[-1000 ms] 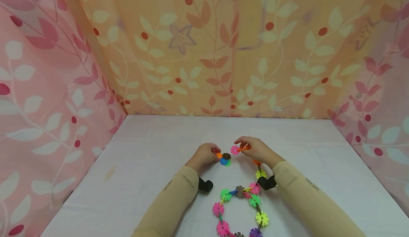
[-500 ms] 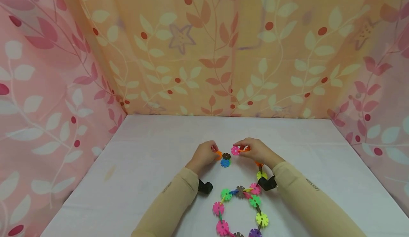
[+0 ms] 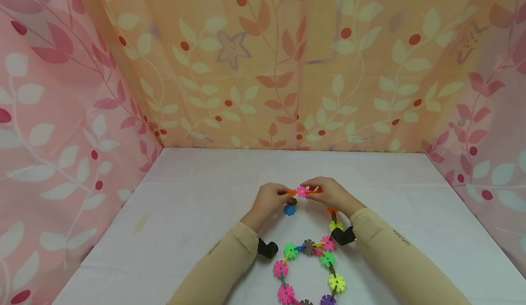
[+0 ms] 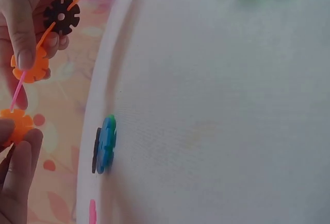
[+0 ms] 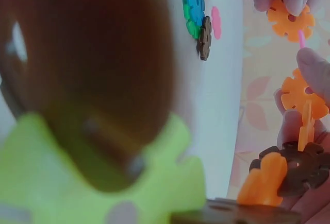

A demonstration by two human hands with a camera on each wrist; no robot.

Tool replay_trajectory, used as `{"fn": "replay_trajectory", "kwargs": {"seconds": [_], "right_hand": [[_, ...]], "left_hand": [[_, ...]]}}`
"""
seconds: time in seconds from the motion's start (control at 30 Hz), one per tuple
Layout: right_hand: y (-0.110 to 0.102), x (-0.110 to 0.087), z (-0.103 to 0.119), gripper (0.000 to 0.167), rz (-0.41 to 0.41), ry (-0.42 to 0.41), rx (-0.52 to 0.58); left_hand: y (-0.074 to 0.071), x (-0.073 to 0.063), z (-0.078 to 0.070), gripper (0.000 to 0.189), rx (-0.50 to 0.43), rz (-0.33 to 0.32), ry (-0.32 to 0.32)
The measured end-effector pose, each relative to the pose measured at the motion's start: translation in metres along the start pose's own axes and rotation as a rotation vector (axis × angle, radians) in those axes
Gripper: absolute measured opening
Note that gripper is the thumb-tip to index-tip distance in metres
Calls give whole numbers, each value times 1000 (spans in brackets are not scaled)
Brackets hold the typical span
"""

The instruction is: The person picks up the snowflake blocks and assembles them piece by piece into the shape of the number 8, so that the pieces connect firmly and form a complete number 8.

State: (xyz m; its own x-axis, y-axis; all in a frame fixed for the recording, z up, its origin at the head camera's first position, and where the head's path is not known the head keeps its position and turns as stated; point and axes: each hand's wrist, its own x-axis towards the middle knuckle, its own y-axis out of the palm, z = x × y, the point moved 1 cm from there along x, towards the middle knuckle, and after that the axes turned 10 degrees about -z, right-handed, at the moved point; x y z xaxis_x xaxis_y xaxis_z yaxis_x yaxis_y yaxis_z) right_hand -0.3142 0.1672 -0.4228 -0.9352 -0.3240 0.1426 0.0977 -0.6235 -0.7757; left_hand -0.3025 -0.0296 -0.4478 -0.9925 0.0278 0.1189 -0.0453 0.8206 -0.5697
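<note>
My left hand (image 3: 269, 200) pinches an orange snowflake-shaped plastic disc (image 5: 290, 19) by its edge. Across from it, my right hand (image 3: 328, 193) grips a second orange disc (image 4: 32, 65) between thumb and fingers. A pink disc (image 3: 302, 191) stands between the two orange ones, edge-on in both wrist views; its rim meets the left hand's disc. From the right hand a chain of linked discs trails down, with brown (image 4: 62, 16) and yellow (image 3: 336, 225) pieces. It runs into a ring of coloured discs, with a green one (image 3: 291, 250) and a pink one (image 3: 286, 293).
On the white table (image 3: 197, 232) below the hands lie loose discs: a brown one (image 4: 96, 150), a blue one (image 4: 106, 144) over a green one, and a pink one (image 4: 93, 211). Black wrist mounts (image 3: 268, 249) hang under both sleeves. Flowered cloth (image 3: 263, 90) closes the back and sides.
The left hand has moved right and slightly up with its orange disc, which now meets the pink disc. The right hand has barely moved, and the loose discs now lie partly behind the left fingers.
</note>
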Motion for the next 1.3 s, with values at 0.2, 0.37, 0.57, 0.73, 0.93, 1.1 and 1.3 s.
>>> {"fn": "replay_trajectory", "kwargs": {"seconds": [0.2, 0.37, 0.57, 0.73, 0.93, 1.1, 1.3], "right_hand": [[1, 0, 0, 35, -6, 23, 6], [2, 1, 1, 34, -11, 0, 3], [1, 0, 4, 35, -33, -2, 12], [3, -1, 7, 36, -70, -10, 7], [4, -2, 11, 35, -83, -19, 6], [3, -2, 10, 35, -52, -15, -10], [0, -2, 4, 35, -4, -26, -40]], "left_hand": [[1, -5, -2, 11, 25, -10, 59], [4, -8, -4, 12, 42, -35, 99], [6, -8, -8, 12, 120, -89, 193], [6, -8, -13, 17, 263, -153, 347], [7, -11, -18, 19, 426, -200, 460], [7, -12, -19, 15, 441, -207, 497], [4, -12, -18, 15, 331, -70, 290]]}}
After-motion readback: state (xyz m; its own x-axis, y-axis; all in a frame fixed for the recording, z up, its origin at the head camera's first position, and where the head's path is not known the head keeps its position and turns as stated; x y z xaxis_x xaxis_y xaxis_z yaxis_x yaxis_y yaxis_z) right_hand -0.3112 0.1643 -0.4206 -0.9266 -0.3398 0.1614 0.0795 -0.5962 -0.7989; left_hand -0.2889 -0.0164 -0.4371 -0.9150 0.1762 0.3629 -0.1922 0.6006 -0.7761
